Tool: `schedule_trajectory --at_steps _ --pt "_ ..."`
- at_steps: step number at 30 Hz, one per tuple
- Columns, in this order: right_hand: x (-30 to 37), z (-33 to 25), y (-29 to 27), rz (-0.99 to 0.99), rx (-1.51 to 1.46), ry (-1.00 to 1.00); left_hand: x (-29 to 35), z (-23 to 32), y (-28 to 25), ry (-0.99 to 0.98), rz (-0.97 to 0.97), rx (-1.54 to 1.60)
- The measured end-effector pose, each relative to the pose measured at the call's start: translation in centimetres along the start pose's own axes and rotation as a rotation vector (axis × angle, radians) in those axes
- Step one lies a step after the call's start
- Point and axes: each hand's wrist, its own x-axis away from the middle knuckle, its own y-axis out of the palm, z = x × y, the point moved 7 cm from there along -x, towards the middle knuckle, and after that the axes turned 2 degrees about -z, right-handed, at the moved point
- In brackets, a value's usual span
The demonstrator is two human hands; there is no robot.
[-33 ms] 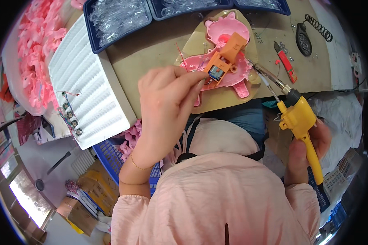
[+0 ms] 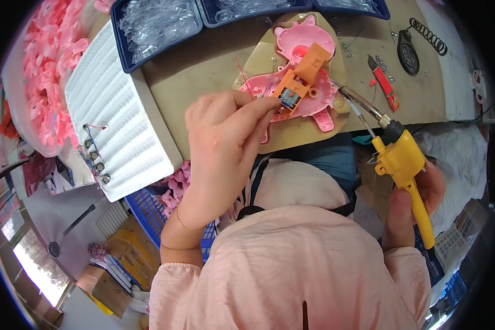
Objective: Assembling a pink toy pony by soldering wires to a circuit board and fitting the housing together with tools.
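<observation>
My left hand [image 2: 220,140] reaches over the work with thumb and forefinger closed at the edge of an orange plastic motor housing [image 2: 292,88]. What the fingertips pinch is hidden; a small motor [image 2: 290,98] shows in the housing beside them. The housing lies on an open pink plastic toy shell [image 2: 323,94], and a thin red wire [image 2: 241,70] sticks up at its left. My right hand [image 2: 418,192] is wrapped round the handle of a yellow soldering gun [image 2: 402,159]. Its metal tip points up and left, close to the shell's right edge.
Blue bins [image 2: 127,61] of clear plastic pieces line the back. A white ridged tray [image 2: 113,115] with small wired parts [image 2: 96,157] stands left, near a heap of pink parts [image 2: 49,71]. A red utility knife [image 2: 385,85] and black coiled-cord object [image 2: 408,54] lie at right.
The pink shell and orange housing have shifted very slightly left. Both hands keep nearly the same position and grip.
</observation>
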Motion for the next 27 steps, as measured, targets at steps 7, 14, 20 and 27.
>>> schedule_trajectory --at_steps 7,14,20,27 --pt "-0.1 0.4 1.0 -0.064 -0.098 -0.010 0.7 0.9 0.9 -0.003 0.033 -0.104" --pt "-0.4 -1.0 3.1 -0.394 -0.033 -0.232 0.8 0.5 1.4 -0.077 0.052 -0.082" --pt "-0.8 -0.9 4.3 -0.358 -0.215 -0.120 0.4 0.5 1.3 -0.078 -0.008 -0.040" --pt "-1.9 -1.4 5.3 -0.292 -0.118 -0.284 0.1 0.5 1.3 -0.065 -0.057 -0.054"
